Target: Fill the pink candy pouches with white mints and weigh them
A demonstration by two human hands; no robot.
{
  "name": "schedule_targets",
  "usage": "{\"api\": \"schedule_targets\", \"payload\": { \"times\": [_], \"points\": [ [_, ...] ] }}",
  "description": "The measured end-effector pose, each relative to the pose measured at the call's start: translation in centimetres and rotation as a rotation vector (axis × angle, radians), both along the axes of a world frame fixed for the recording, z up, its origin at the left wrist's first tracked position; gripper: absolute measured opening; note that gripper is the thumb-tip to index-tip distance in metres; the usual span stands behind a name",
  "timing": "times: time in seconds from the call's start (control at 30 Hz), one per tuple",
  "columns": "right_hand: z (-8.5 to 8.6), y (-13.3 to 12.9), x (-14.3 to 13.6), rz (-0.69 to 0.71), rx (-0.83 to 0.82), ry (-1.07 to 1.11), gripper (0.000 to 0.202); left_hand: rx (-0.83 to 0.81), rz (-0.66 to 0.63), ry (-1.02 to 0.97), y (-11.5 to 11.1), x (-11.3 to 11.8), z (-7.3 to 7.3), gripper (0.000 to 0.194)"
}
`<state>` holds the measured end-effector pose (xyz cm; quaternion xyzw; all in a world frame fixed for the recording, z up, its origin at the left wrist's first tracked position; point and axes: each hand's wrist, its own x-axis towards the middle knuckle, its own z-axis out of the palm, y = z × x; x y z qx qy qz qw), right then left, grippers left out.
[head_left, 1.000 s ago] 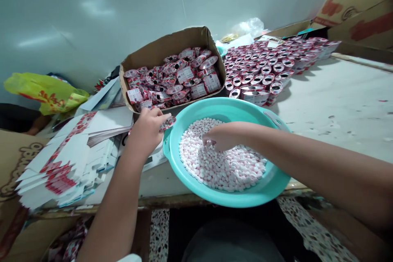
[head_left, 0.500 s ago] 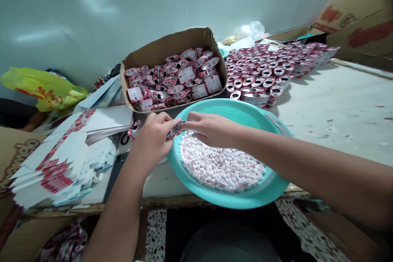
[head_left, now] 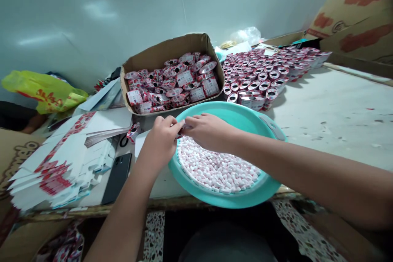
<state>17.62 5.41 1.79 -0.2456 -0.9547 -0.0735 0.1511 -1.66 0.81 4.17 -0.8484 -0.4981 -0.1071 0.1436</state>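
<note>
My left hand [head_left: 164,136] is closed around a small red-and-white printed carton [head_left: 180,134], mostly hidden by the fingers, over the left rim of a teal basin [head_left: 215,201]. Against that carton, the bunched fingers of my right hand [head_left: 207,131] are pressed together; what they grip is hidden. Small white and pale pink candies [head_left: 219,170] fill the bottom of the basin under both hands.
Behind the basin stands a cardboard box [head_left: 166,45] of printed cartons. Rows of upright open cartons [head_left: 260,77] are at the right. On the left lie flat card sheets [head_left: 70,151], a phone [head_left: 116,178], one loose carton [head_left: 133,132] and a yellow bag [head_left: 43,92].
My right hand's fingers, stretched toward the carton before, are now bunched against it. Both hands have shifted slightly right, covering more of the carton. The whole view has shifted a little.
</note>
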Motion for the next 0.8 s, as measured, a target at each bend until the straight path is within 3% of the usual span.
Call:
{"api": "schedule_targets", "payload": {
  "times": [0.13, 0.33, 0.53, 0.8],
  "points": [
    [0.6, 0.1, 0.8, -0.003, -0.090, 0.073, 0.021, 0.071, 0.020, 0.016, 0.2, 0.2, -0.4, 0.052],
    [0.2, 0.5, 1.4, -0.022, -0.034, 0.097, 0.052, 0.063, -0.023, -0.058, 0.2, 0.3, -0.5, 0.056],
    [-0.3, 0.3, 0.9, -0.090, -0.013, 0.056, 0.045, 0.180, -0.059, -0.167, 0.0, 0.8, -1.5, 0.052],
    [-0.2, 0.2, 0.7, -0.109, -0.133, 0.065, 0.035, 0.229, -0.064, -0.224, -0.2, 1.8, -2.8, 0.045]
  ]
}}
